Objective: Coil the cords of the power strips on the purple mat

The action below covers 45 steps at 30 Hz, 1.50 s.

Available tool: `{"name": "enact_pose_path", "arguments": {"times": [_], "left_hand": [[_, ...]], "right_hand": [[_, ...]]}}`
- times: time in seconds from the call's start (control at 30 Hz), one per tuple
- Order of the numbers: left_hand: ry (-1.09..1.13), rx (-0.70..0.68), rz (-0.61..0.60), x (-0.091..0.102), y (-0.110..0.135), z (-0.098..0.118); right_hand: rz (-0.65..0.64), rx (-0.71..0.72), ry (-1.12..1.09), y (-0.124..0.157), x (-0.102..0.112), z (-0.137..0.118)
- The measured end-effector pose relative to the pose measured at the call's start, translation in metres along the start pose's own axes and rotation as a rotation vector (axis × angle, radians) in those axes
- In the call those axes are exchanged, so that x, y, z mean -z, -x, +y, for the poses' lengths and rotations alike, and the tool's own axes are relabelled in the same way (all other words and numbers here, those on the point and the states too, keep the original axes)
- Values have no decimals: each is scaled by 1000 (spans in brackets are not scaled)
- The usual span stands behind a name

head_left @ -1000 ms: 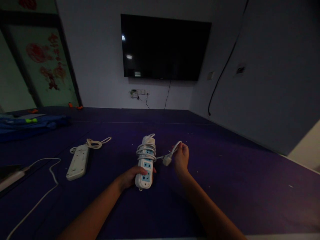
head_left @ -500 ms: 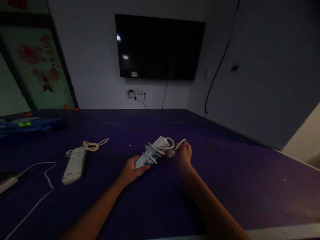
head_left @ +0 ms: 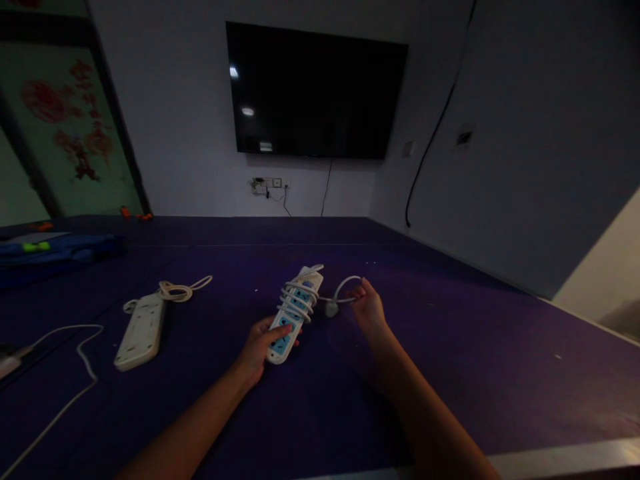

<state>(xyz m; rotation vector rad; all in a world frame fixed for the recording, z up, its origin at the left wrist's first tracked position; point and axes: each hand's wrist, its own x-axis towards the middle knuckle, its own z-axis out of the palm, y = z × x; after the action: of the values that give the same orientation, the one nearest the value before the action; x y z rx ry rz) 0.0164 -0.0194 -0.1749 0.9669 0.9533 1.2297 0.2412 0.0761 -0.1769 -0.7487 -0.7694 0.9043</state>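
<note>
My left hand (head_left: 260, 345) grips the near end of a white power strip with blue sockets (head_left: 294, 313), which lies tilted on the dark purple mat (head_left: 450, 347). Its white cord (head_left: 299, 293) is wound several times around the strip's far half. My right hand (head_left: 367, 305) pinches a loop of that cord just right of the strip. The white plug (head_left: 331, 308) hangs from the cord between the strip and my right hand.
A second white power strip (head_left: 139, 331) with a bundled cord (head_left: 176, 291) lies to the left. Another white cable (head_left: 75, 340) trails at the far left. Blue things (head_left: 55, 250) sit at the back left. A black TV (head_left: 315, 90) hangs on the wall above wall sockets (head_left: 270, 183).
The strip has turned back socket-side up and points up-right. My right hand has drawn the cord loop slightly down and right of the strip.
</note>
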Motion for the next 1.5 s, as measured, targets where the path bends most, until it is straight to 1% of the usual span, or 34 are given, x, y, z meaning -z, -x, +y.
{"name": "enact_pose_path", "arguments": {"times": [0.1, 0.2, 0.3, 0.4, 0.57, 0.63, 0.73, 0.8, 0.87, 0.93, 1.0, 1.07, 1.13, 1.2, 1.3, 1.43, 1.5], "left_hand": [[7, 8, -10, -1, 1, 0], [0, 7, -25, -2, 1, -2], [3, 5, -23, -2, 1, -3], [7, 1, -4, -2, 3, -1], [37, -32, 32, -2, 3, 2], [51, -41, 43, -1, 2, 3], [62, -52, 56, -1, 1, 4], [65, -60, 68, -1, 1, 5], [71, -66, 87, -1, -1, 4], [78, -69, 115, 0, -2, 4], [86, -70, 149, 1, -3, 3], [87, -71, 172, 2, -4, 3], [77, -77, 185, 2, -4, 4], [54, -83, 190, 3, -4, 4], [10, -91, 172, 2, -4, 4], [-53, -71, 89, 2, -3, 3], [-91, -58, 39, 3, -2, 1]], "right_hand": [[56, 26, 13, 1, -1, -7], [112, 90, 124, 5, -3, -11], [73, 117, 232, 7, -5, -15], [34, 131, 275, 7, -5, -19], [-91, 203, 406, 10, -8, -23], [-107, 203, 435, 11, -10, -20], [-96, 172, 487, 12, -9, -16], [-63, 161, 557, 15, -7, -16], [0, 180, 698, 18, -4, -19], [86, 202, 923, 22, -1, -25], [148, 188, 1173, 26, 0, -31], [146, 167, 1354, 27, 1, -36], [119, 187, 1463, 25, 2, -38], [140, 237, 1535, 21, 4, -40], [253, 260, 1586, 12, 11, -44], [408, 180, 1556, 0, 29, -50], [464, 126, 1547, -5, 37, -53]]}}
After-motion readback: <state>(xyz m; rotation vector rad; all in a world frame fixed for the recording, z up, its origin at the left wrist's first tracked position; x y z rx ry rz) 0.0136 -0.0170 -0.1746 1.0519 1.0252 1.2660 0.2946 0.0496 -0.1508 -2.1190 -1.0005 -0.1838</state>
